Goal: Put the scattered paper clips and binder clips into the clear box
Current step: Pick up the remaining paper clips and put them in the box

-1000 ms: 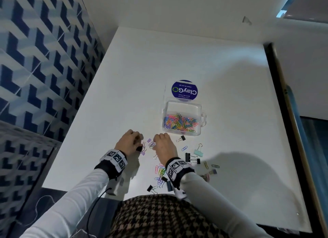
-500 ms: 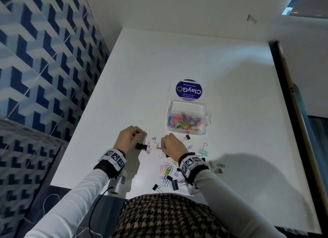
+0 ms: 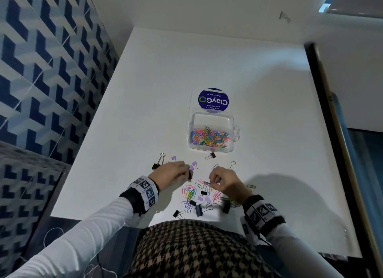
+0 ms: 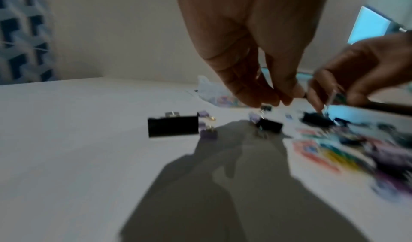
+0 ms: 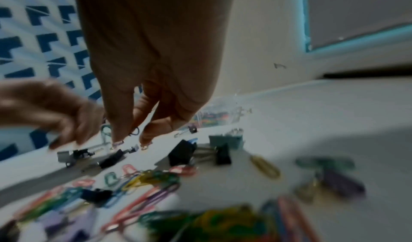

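Since half a second ago, left hand (image 3: pixel 173 175) lifted a black metal binder clip (image 3: pixel 189 175), pinching it; right hand (image 3: pixel 224 183) pinches a thin wire paper clip (image 3: pixel 207 183), so both go next into the clear plastic box (image 3: pixel 211 132).

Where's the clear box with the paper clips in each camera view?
Head: the clear box sits mid-table, just beyond both hands, lid open at its far side.
Left wrist: a blurred pale shape behind the left hand's fingertips, partly hidden.
Right wrist: mid-frame at the table's far part, just right of the right hand's fingers.
Shared landmark: the small black binder clip lying before the box.
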A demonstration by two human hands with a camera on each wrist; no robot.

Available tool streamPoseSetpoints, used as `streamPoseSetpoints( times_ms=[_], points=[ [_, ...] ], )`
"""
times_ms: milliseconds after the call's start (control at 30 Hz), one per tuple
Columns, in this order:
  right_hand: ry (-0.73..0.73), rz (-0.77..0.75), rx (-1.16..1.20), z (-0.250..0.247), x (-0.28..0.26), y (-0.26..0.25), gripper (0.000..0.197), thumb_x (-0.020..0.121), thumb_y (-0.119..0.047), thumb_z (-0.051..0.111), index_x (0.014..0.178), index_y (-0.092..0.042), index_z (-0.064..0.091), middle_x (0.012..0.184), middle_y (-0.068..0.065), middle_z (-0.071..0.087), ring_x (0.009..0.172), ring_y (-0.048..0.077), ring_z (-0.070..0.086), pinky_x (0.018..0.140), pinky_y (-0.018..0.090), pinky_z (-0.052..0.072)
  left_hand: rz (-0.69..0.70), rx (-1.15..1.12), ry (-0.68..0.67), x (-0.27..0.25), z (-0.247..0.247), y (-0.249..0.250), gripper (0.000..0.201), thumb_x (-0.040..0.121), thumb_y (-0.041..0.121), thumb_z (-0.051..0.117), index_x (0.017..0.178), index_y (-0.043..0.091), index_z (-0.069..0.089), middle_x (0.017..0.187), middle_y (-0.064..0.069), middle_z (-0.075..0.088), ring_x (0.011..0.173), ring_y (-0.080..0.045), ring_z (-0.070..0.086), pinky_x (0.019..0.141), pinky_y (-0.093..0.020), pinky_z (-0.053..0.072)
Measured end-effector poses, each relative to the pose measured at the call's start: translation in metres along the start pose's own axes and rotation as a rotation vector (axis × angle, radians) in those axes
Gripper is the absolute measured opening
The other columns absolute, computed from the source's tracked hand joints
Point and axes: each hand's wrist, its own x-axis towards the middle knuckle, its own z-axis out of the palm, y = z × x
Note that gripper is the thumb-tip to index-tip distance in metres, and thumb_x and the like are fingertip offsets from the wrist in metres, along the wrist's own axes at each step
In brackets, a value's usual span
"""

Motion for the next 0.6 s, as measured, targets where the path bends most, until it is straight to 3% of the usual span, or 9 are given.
streamPoseSetpoints(
  times_ms=[67, 167, 300, 400, 600],
  points=[
    [0.021, 0.049, 0.078, 0.006, -0.002, 0.003, 0.024, 0.072, -0.014, 0.071, 0.064, -0.03, 0.054, 0.075, 0.002, 0.066, 0.068, 0.013, 0.057, 0.066, 0.031, 0.048, 0.019, -0.003, -0.053, -0.003, 0.017, -0.002, 0.026, 0.093, 0.02, 0.044, 0.112, 0.011, 0.059, 0.112, -0.009, 0.058, 0.1, -0.024, 0.059, 0.085, -0.028, 0.044],
    [-0.004, 0.022, 0.039, 0.008, 0.003, 0.004, 0.024, 0.072, -0.011, 0.071, 0.065, -0.028, 0.055, 0.073, -0.004, 0.061, 0.071, 0.015, 0.055, 0.067, 0.031, 0.045, 0.028, -0.032, 0.017, -0.008, 0.034, 0.001, 0.031, 0.089, 0.011, 0.05, 0.12, 0.012, 0.053, 0.12, -0.005, 0.051, 0.104, -0.018, 0.055, 0.081, -0.019, 0.039],
    [-0.142, -0.071, -0.256, 0.02, 0.013, -0.007, 0.005, 0.081, -0.007, 0.061, 0.082, -0.005, 0.056, 0.093, 0.01, 0.054, 0.093, 0.027, 0.051, 0.075, 0.034, 0.04, 0.093, 0.095, 0.017, -0.005, 0.038, 0.013, 0.036, 0.082, 0.001, 0.053, 0.118, 0.007, 0.05, 0.114, -0.013, 0.049, 0.1, -0.023, 0.052, 0.071, -0.033, 0.049],
    [-0.14, -0.064, -0.466, 0.035, 0.014, -0.014, 0.008, 0.084, -0.008, 0.054, 0.091, -0.008, 0.052, 0.106, 0.011, 0.05, 0.102, 0.026, 0.047, 0.074, 0.04, 0.045, 0.053, 0.124, 0.017, 0.0, 0.035, 0.018, 0.029, 0.083, 0.001, 0.049, 0.111, 0.006, 0.054, 0.111, -0.016, 0.051, 0.102, -0.028, 0.051, 0.073, -0.042, 0.051],
    [-0.103, -0.095, -0.553, 0.041, 0.015, -0.023, 0.017, 0.082, 0.0, 0.05, 0.099, -0.003, 0.052, 0.1, 0.017, 0.059, 0.1, 0.031, 0.048, 0.073, 0.039, 0.038, 0.055, 0.128, -0.017, 0.003, 0.036, 0.017, 0.018, 0.079, 0.004, 0.049, 0.096, 0.003, 0.055, 0.104, -0.016, 0.054, 0.089, -0.032, 0.054, 0.069, -0.046, 0.051]
  ],
)
